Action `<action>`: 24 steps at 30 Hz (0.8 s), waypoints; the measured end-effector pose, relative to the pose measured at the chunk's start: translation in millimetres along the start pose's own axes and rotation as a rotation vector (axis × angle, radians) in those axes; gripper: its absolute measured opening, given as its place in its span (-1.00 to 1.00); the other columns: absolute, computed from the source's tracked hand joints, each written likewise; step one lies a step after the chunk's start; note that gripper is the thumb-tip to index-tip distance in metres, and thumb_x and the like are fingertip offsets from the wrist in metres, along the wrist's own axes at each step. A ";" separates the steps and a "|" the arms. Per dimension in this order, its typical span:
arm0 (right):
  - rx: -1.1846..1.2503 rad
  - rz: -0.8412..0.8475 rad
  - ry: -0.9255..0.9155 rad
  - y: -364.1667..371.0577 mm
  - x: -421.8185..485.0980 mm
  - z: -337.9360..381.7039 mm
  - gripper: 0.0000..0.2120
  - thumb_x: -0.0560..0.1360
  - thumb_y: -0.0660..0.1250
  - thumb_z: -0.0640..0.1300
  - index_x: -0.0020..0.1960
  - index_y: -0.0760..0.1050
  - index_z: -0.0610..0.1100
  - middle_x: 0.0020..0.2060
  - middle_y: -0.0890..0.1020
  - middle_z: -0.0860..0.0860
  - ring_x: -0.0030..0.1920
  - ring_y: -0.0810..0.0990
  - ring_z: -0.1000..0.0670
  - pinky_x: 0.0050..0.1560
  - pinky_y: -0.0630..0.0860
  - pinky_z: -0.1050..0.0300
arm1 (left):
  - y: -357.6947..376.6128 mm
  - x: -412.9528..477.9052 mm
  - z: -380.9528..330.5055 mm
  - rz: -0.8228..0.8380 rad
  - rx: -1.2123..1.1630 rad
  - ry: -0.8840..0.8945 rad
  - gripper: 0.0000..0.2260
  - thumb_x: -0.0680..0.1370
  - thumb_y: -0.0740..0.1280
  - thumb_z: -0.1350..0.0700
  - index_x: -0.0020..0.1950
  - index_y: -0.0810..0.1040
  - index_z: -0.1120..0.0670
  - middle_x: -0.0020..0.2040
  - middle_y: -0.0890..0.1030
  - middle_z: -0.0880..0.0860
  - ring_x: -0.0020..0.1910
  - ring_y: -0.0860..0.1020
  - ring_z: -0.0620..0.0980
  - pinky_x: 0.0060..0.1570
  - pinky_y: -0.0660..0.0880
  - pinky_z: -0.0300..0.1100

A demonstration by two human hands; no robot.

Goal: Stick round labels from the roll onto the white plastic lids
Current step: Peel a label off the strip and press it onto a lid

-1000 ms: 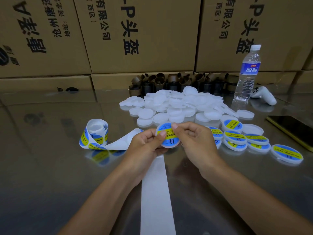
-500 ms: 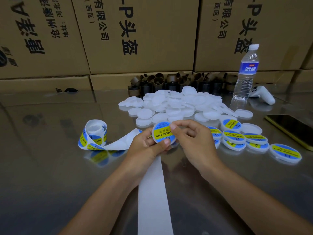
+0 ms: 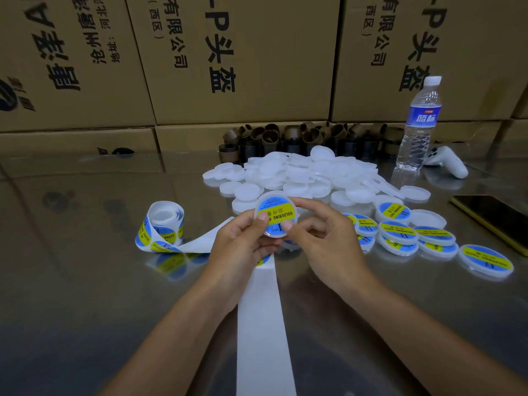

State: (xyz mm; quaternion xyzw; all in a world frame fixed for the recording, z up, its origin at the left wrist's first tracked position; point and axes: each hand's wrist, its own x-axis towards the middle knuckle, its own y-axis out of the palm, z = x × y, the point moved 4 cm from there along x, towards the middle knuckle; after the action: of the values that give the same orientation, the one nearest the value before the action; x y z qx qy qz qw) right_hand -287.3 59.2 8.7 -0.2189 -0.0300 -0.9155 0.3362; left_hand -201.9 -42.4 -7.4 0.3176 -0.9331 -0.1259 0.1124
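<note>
White plastic lid (image 3: 275, 217) is held up off the tabletop (image 3: 85, 281) between both hands, tilted to face the camera, with a round blue-and-yellow label (image 3: 277, 211) stuck across its top. The left hand (image 3: 243, 247) grasps it from seven o'clock, thumb pressed on the label's lower left part and fingers curled behind. The right hand (image 3: 323, 241) grasps it from four o'clock, thumb on the label's lower right part and fingers reaching round the far rim.

A label roll (image 3: 164, 227) lies well off at nine o'clock from the held lid. Its white backing strip (image 3: 263, 324) passes under the hands and runs out toward six o'clock. A pile of bare lids (image 3: 300, 178) spreads just beyond the hands at twelve o'clock. The labelled lids (image 3: 400, 232) lie in a loose cluster at three o'clock, some overlapping, one set apart farther right.

Brown cardboard rings (image 3: 285, 138) line the far edge behind the pile, against stacked cartons (image 3: 243, 52) printed with black characters. A water bottle (image 3: 420, 124) stands upright at two o'clock, a white controller (image 3: 448, 164) just beside its base. A dark phone (image 3: 497, 221) lies flat at three o'clock near the right border.
</note>
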 end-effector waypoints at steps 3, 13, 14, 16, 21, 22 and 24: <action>0.005 -0.017 -0.012 -2.9 2.3 -0.4 -0.72 0.47 0.40 -0.22 0.04 0.53 0.14 -0.41 0.64 -0.01 -0.32 0.58 0.04 -0.27 0.48 0.33 | 0.5 -0.3 -0.1 -0.017 0.035 0.017 -0.83 0.60 0.25 0.12 0.05 0.61 0.13 -0.11 0.69 0.11 -0.21 0.64 -0.03 -0.18 0.57 -0.27; -0.582 -0.265 0.041 -52.1 20.8 -20.5 -0.67 0.57 0.22 -0.20 0.33 0.46 -0.12 -0.34 0.48 0.01 -0.12 0.56 -0.08 -0.07 0.44 0.15 | -18.2 -0.4 -13.6 -0.393 0.101 0.205 -0.85 0.60 0.25 0.22 -0.13 0.55 0.07 -0.52 0.44 -0.13 -0.57 0.32 -0.20 -0.54 0.31 -0.35; -0.636 -0.251 0.063 -53.1 20.9 -23.3 -0.65 0.58 0.20 -0.19 0.36 0.44 -0.13 -0.30 0.46 -0.01 -0.04 0.56 -0.16 -0.02 0.46 0.07 | -20.8 -0.2 -14.2 -0.435 0.112 0.219 -0.85 0.60 0.25 0.21 -0.14 0.53 0.06 -0.53 0.43 -0.15 -0.57 0.32 -0.21 -0.53 0.31 -0.37; -0.697 -0.230 0.107 -53.5 20.5 -26.5 -0.62 0.59 0.19 -0.14 0.40 0.38 -0.14 -0.28 0.46 -0.03 0.01 0.55 -0.19 0.01 0.48 0.01 | -25.3 0.7 -14.3 -0.505 0.144 0.243 -0.85 0.59 0.27 0.20 -0.17 0.51 0.04 -0.49 0.45 -0.15 -0.52 0.35 -0.21 -0.44 0.33 -0.35; -0.814 -0.245 0.149 -54.7 18.9 -26.6 -0.66 0.57 0.20 -0.07 0.32 0.38 -0.12 -0.25 0.60 -0.08 -0.04 0.55 -0.16 -0.12 0.48 0.01 | -29.4 2.8 -9.1 -0.550 0.322 0.248 -0.83 0.54 0.34 0.25 -0.17 0.48 0.00 -0.33 0.47 -0.02 -0.38 0.41 -0.14 -0.39 0.36 -0.45; -0.830 -0.258 0.149 -55.3 18.5 -25.7 -0.69 0.56 0.21 -0.07 0.28 0.40 -0.12 -0.21 0.62 -0.09 -0.05 0.55 -0.15 -0.14 0.47 0.02 | -29.6 3.3 -7.0 -0.537 0.355 0.225 -0.83 0.53 0.36 0.26 -0.15 0.47 0.00 -0.34 0.45 -0.02 -0.39 0.41 -0.13 -0.41 0.34 -0.47; -0.843 -0.285 0.115 -54.7 17.8 -21.6 -0.72 0.55 0.21 -0.08 0.24 0.41 -0.11 -0.21 0.62 -0.07 -0.08 0.55 -0.13 -0.20 0.43 0.05 | -30.1 4.3 -2.4 -0.505 0.391 0.166 -0.83 0.51 0.39 0.24 -0.12 0.46 0.00 -0.36 0.41 -0.01 -0.43 0.38 -0.11 -0.46 0.34 -0.44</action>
State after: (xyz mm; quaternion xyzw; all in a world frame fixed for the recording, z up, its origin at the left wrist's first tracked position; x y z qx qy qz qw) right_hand -342.0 86.3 1.8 -0.2792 0.3348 -0.8956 0.0891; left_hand -187.5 -68.6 -13.8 0.5636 -0.8190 0.0581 0.0903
